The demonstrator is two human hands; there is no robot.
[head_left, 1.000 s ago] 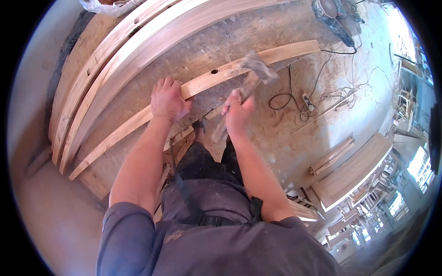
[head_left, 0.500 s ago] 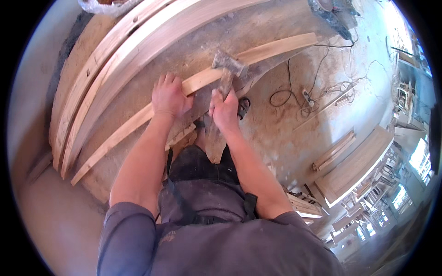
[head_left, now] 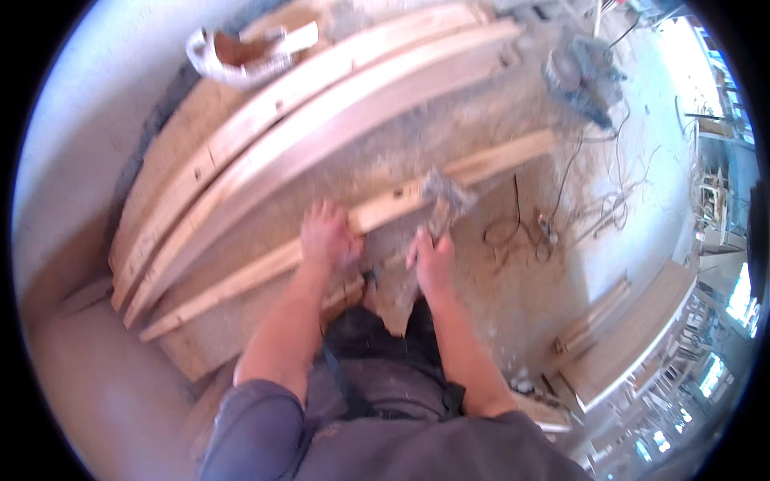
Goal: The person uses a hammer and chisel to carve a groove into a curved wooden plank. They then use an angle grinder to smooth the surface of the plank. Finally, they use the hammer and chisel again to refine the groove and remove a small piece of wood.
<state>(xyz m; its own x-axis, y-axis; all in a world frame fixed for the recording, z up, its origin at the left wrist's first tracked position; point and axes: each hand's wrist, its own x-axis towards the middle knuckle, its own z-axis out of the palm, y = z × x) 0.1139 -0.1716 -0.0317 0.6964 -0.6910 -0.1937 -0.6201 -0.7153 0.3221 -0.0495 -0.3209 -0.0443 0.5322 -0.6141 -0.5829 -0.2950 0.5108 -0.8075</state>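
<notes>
A long, slightly curved wooden strip (head_left: 377,210) lies slantwise across a dusty wooden work surface (head_left: 353,152). My left hand (head_left: 327,234) grips it, fingers bent over its far edge. To the right, my right hand (head_left: 434,258) is wrapped round the handle of a hammer (head_left: 446,196). The blurred grey hammer head is over the strip's near edge; whether it touches cannot be told. A small dark hole shows in the strip between my left hand and the head.
Beyond the strip lie two large curved wooden beams (head_left: 277,152). Behind them sits a white plastic bag (head_left: 233,70). A dusty power tool (head_left: 579,80) stands at the far right, with cables (head_left: 513,234) trailing below. Planks (head_left: 634,337) lie farther right.
The whole view has shifted, bringing the bag and power tool further into sight. The hammer head has moved slightly right along the strip, and a hole now shows. My left hand keeps its grip.
</notes>
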